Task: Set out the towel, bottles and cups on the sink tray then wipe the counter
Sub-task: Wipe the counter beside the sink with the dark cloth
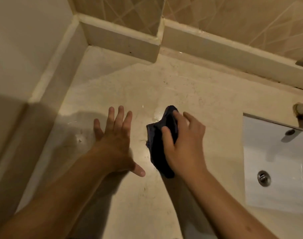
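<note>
A dark blue cloth [157, 133] lies crumpled on the beige stone counter [130, 87], near its middle. My right hand [183, 144] presses down on the cloth, fingers curled over its top edge. My left hand [116, 140] rests flat on the counter just left of the cloth, fingers spread, holding nothing. A wet sheen shows on the counter around the cloth. No bottles, cups or tray are in view.
A white sink basin [274, 169] with a metal drain [264, 178] sits at the right, a tap [300, 111] above it. A raised ledge [119, 38] and tiled wall [233, 18] bound the counter at the back; a wall stands on the left.
</note>
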### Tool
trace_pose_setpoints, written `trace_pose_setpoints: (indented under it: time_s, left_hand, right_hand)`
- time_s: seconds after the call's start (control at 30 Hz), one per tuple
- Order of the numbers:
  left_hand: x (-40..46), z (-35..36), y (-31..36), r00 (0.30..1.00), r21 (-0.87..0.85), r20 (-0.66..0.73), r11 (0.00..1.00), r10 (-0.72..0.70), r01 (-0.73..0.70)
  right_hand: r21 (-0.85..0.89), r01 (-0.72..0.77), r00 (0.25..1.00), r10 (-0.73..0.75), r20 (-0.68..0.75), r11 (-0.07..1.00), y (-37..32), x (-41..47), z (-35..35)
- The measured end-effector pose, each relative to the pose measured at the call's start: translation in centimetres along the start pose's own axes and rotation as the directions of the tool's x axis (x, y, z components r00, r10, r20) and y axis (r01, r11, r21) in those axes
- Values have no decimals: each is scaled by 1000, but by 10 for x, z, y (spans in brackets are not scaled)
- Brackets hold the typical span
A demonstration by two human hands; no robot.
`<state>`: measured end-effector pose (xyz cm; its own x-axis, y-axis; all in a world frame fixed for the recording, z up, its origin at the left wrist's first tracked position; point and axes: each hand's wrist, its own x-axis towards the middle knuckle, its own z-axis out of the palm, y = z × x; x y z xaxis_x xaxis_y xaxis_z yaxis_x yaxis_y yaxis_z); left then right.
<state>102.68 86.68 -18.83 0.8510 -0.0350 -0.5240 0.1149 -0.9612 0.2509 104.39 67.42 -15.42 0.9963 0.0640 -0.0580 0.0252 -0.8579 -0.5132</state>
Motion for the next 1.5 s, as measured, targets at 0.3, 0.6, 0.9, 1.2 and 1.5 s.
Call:
trace_pose_setpoints:
  time_s: [0.3, 0.6, 0.9, 1.2, 1.5]
  left_hand:
    - [8, 14, -8, 996, 18, -64, 998, 58, -57]
    - [8, 16, -4, 994, 23, -100, 999, -38, 41]
    - [-3, 3, 3, 995, -10, -95, 1000, 9, -10]
    - [-22, 23, 3, 992, -62, -97, 995, 78, -84]
    - [-20, 33, 3, 986, -3, -161, 999, 39, -39]
  right_hand:
    - [36, 397, 912, -398, 101, 917, -30, 2, 72]
    - [-87, 337, 930, -345, -125, 938, 50, 63, 32]
    - [19, -297, 903, 287, -320, 955, 159, 42, -65]
    - [252, 172, 985, -163, -58, 952, -15, -24, 32]
    - [34, 324, 946, -324, 12, 945, 15, -15, 46]
